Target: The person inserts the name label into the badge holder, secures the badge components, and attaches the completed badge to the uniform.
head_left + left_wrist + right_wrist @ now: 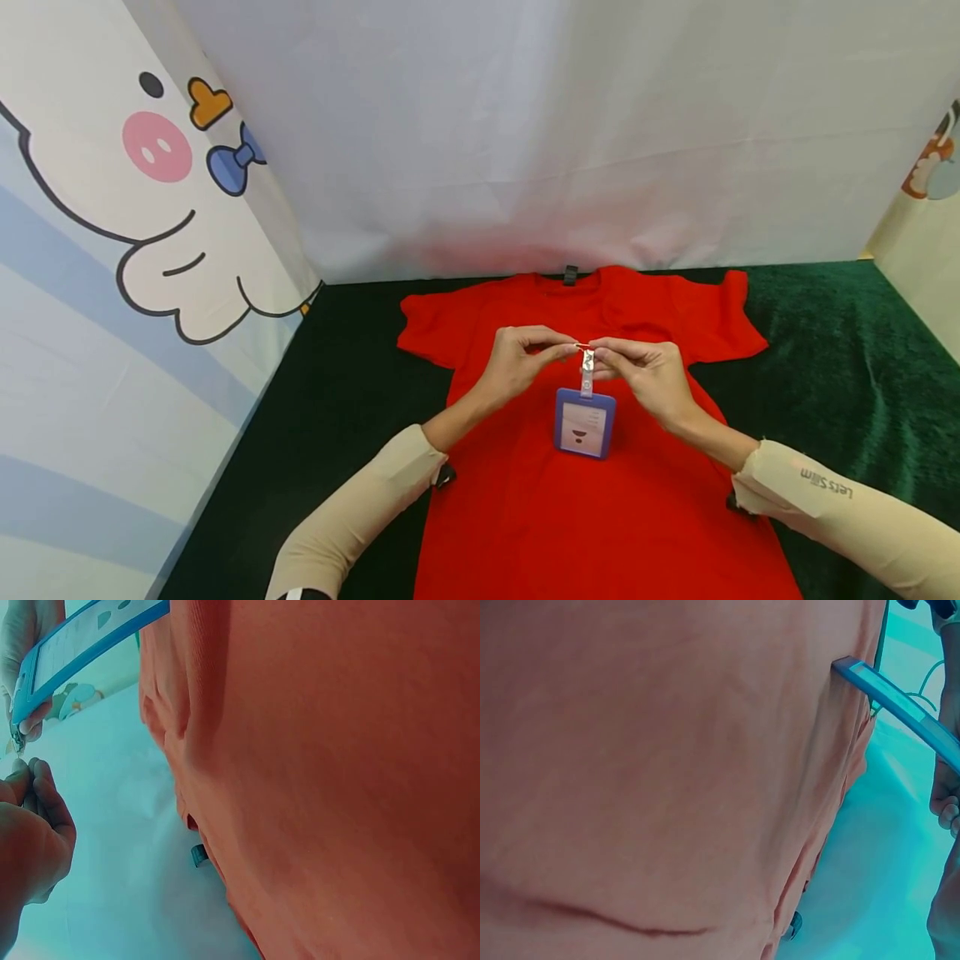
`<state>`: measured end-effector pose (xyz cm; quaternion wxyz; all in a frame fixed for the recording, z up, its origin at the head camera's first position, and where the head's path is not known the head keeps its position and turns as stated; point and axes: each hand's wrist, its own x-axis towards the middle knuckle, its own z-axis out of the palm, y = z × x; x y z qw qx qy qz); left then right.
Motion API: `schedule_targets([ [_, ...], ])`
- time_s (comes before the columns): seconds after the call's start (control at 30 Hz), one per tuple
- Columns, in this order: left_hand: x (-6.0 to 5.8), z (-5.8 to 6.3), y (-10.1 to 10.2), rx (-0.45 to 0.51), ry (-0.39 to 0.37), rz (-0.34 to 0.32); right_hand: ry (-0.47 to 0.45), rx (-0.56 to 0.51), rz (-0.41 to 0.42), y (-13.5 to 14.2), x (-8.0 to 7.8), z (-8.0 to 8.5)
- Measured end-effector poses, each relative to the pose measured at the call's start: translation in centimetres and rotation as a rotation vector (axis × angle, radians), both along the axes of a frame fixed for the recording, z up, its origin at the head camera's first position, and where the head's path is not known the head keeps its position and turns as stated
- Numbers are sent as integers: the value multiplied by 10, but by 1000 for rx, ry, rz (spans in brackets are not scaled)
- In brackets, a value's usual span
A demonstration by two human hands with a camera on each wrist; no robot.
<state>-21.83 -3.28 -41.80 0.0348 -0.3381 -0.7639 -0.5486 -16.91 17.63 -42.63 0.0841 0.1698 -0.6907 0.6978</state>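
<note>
A blue-framed badge holder (pixel 585 425) with a white card inside hangs over the red T-shirt (pixel 600 533). From its top rises a clear strap (pixel 587 379) that ends in a small metal fastener. My left hand (pixel 521 360) pinches the thin piece at the fastener's upper end between thumb and fingertips. On the other side, my right hand (pixel 648 375) pinches the same fastener, its fingertips close to the left ones. The fastener's exact shape is hidden by the fingers. In the left wrist view, the badge holder (pixel 90 649) slants beside the hands.
The T-shirt lies spread on a dark green cloth (pixel 825 375), sleeves out to both sides. A small black tag or clip (pixel 571 275) shows at its collar. Behind stands a white curtain (pixel 525 150); a cartoon-printed panel (pixel 97 208) borders the left side.
</note>
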Motion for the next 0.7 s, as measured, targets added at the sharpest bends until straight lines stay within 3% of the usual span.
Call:
schedule_targets([
  [0.33, 1, 5, 0, -4, 41, 31, -83, -96, 29, -2, 0, 8],
  [0.7, 3, 6, 2, 42, -5, 24, -178, -196, 70, 2, 0, 8],
])
